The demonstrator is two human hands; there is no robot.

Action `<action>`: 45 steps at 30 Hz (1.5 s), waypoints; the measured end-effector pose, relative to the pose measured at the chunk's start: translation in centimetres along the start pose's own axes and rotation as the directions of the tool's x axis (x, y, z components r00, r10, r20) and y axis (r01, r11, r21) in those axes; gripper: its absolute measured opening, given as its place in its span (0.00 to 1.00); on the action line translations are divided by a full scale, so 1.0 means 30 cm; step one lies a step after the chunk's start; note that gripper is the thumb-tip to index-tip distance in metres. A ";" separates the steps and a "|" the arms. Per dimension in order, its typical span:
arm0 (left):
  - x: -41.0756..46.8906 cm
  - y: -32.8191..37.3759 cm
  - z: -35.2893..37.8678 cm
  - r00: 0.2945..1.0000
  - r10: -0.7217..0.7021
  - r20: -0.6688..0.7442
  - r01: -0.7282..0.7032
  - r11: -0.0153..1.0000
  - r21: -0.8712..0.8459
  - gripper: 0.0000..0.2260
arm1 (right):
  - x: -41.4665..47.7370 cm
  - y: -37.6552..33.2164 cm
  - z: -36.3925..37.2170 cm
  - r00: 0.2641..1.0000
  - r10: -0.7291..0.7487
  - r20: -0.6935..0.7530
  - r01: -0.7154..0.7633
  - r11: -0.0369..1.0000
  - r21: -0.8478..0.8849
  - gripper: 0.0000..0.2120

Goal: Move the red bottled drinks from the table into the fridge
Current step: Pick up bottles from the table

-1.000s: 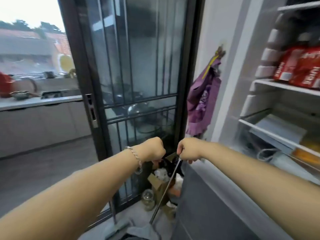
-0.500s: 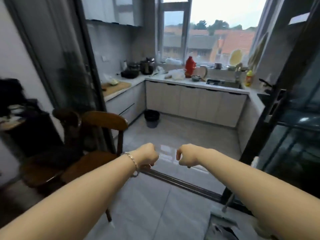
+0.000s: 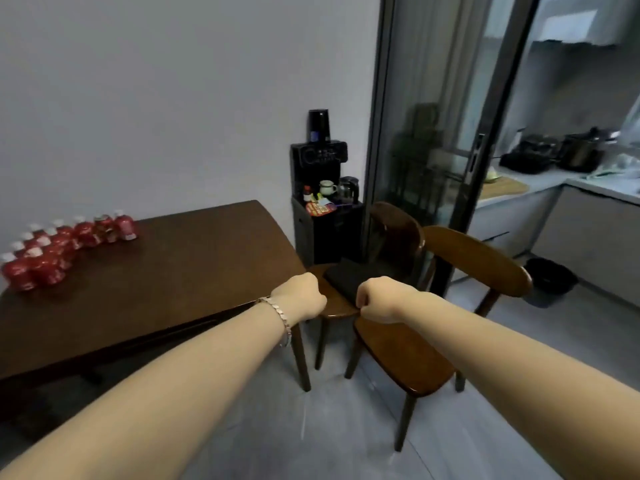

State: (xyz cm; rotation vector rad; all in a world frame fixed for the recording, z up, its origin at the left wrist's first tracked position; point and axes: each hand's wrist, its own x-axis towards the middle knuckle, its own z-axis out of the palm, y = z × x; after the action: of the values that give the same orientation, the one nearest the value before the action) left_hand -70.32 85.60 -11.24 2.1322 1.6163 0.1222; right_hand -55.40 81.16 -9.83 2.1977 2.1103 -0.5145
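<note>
Several red bottled drinks (image 3: 55,249) with white caps stand in rows at the far left of a dark wooden table (image 3: 180,271), close to the wall. My left hand (image 3: 300,296), with a bracelet on the wrist, is held out in a fist near the table's right corner. My right hand (image 3: 375,299) is a fist too, just to its right, over the chairs. Both hands hold nothing. The bottles are well to the left of both hands. The fridge is out of view.
Two wooden chairs (image 3: 408,348) stand at the table's right end; a black flat object (image 3: 349,277) lies on the far one. A black drinks cabinet (image 3: 325,216) stands against the wall. A glass sliding door (image 3: 446,140) and kitchen counter (image 3: 588,188) lie right.
My view has swung left, from the open fridge past the kitchen to the dining table with the bottles. Both fists have stayed out in front, closed and side by side.
</note>
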 end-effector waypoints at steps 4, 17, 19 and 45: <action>0.094 -0.277 -0.118 0.993 -0.109 -0.037 0.106 0.992 -0.064 0.10 | 0.260 -0.266 -0.009 0.988 -0.145 0.043 0.147 0.989 -0.035 0.13; 0.584 -1.263 -0.660 0.860 -0.474 -0.187 0.457 0.880 -0.126 0.11 | 1.286 -1.218 -0.029 0.874 -0.458 0.163 0.481 0.864 -0.149 0.14; 0.637 -1.389 -0.743 0.836 -0.508 -0.206 0.487 0.861 -0.146 0.11 | 1.392 -1.343 -0.046 0.857 -0.480 0.187 0.507 0.850 -0.140 0.13; 1.772 -2.965 -1.045 0.680 -0.693 -0.239 0.447 0.651 -0.614 0.38 | 2.897 -2.384 0.383 0.973 -0.177 0.149 0.096 0.896 0.433 0.44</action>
State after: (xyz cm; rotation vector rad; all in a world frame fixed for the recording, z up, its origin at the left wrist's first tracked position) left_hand -143.81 162.80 -30.27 1.1211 2.1667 0.8028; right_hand -126.70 166.51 -30.66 2.0876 2.2270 -1.2462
